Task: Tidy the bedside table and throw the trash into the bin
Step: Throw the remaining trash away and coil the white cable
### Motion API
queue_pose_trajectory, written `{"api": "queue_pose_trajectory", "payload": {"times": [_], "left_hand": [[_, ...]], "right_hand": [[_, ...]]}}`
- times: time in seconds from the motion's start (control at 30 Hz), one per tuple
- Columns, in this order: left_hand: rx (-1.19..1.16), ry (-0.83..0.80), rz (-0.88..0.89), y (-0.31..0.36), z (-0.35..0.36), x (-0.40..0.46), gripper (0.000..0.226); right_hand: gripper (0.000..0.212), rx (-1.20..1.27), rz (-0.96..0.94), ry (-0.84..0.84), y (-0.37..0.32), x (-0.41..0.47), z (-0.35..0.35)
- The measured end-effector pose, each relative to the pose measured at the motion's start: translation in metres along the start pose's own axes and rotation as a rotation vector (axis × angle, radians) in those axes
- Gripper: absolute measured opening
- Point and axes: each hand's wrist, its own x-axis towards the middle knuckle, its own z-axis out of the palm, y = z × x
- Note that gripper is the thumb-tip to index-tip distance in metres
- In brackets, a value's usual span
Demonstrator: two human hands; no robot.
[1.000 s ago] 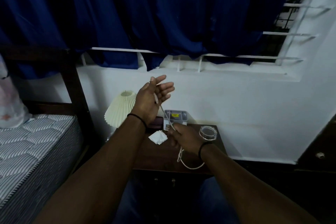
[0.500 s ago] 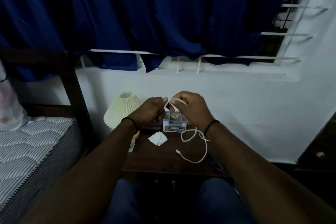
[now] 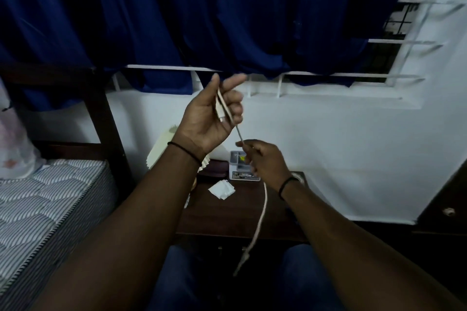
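A white charging cable (image 3: 264, 206) runs between both hands above the dark wooden bedside table (image 3: 240, 217). My left hand (image 3: 211, 118) is raised, palm toward me, fingers curled on the cable's plug end. Lower and to the right, my right hand (image 3: 265, 161) pinches the cable; the loose end hangs down past the table's front edge. On the table lie a crumpled white paper (image 3: 222, 189) and a small grey box (image 3: 237, 165) with a yellow label, partly hidden by my right hand.
A pleated cream lamp shade (image 3: 158, 151) stands at the table's back left, behind my left forearm. A bed with a striped mattress (image 3: 45, 199) and dark frame lies to the left. Blue curtains hang over a barred window. A dark cabinet (image 3: 444, 207) stands at right.
My left hand has risen from near the box with the cable's plug end. My right hand has dropped and slid along the cable, which now hangs straight instead of looped on the table.
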Motion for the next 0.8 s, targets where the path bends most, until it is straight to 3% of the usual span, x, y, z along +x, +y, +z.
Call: {"api": "queue_pose_trajectory", "payload": {"times": [0.13, 0.27, 0.37, 0.57, 0.67, 0.8], "left_hand": [[0.112, 0.144, 0.141, -0.007, -0.003, 0.015, 0.046], [0.458, 0.351, 0.2, -0.019, -0.02, 0.017, 0.042], [0.663, 0.392, 0.094, -0.026, -0.027, 0.013, 0.04], [1.097, 0.29, -0.212, -0.037, -0.046, -0.002, 0.047], [0.954, 0.177, -0.414, -0.038, -0.045, -0.01, 0.061], [0.367, -0.086, -0.609, -0.03, -0.045, -0.01, 0.057]], "right_hand": [[0.025, -0.025, 0.05, -0.128, -0.001, -0.009, 0.007], [0.022, -0.043, 0.018, -0.151, -0.014, -0.009, 0.001], [0.016, -0.063, -0.041, -0.133, -0.023, -0.002, -0.008], [0.006, -0.15, -0.179, -0.015, -0.033, 0.004, -0.019], [0.014, -0.129, -0.247, 0.05, -0.037, 0.01, -0.025], [0.018, -0.01, -0.278, 0.1, -0.041, 0.014, -0.025]]}}
